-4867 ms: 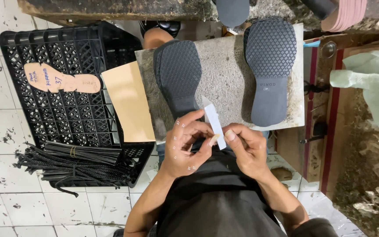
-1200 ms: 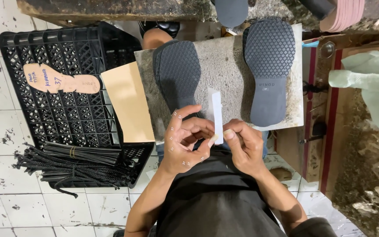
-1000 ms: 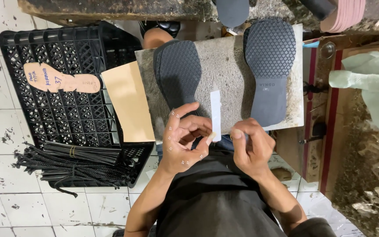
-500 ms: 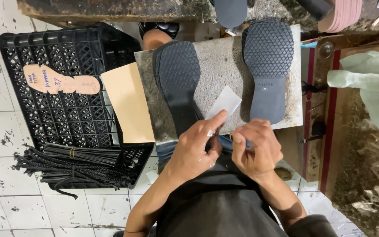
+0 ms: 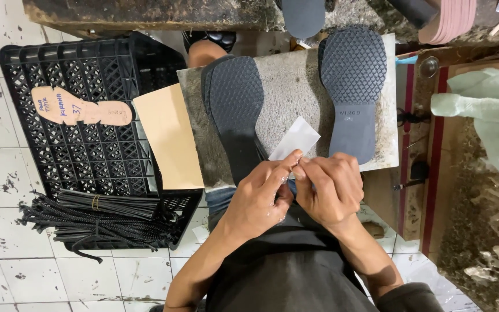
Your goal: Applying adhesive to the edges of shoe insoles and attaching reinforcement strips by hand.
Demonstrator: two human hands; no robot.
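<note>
- Two hands meet at the near edge of the stone slab (image 5: 295, 98): the left hand (image 5: 258, 196) and the right hand (image 5: 327, 188), fingertips together, both pinching the near corner of one white strip (image 5: 295, 138).
- One white strip only; it slants up and away to the right from the fingertips, lying over the slab between the soles. Both hands are closed around its near end, fingers curled, and that end is hidden by them.
- Two black soles lie tread-up on the slab: the left sole (image 5: 235, 104), with its heel end running under the left hand, and the right sole (image 5: 353, 86), just beyond the right hand.
- One more dark sole (image 5: 302, 16) shows at the far edge, cut off by the frame.
- One tan sheet (image 5: 168, 136) leans between the slab and the black crate (image 5: 82, 69) on the left.
- One tan insole pattern (image 5: 79, 110) rests on the crate, with handwriting on it.
- One bundle of black straps (image 5: 99, 222) lies by the crate's near edge, over the tiled floor (image 5: 7, 271); the count of straps is too dense to tell.
- One stack of pink discs (image 5: 451, 20) is cut off at the far right corner.
- One pale green cloth (image 5: 486, 115) lies at the right, partly out of frame.
- Forearms and dark clothing fill the near middle, hiding the floor below.
</note>
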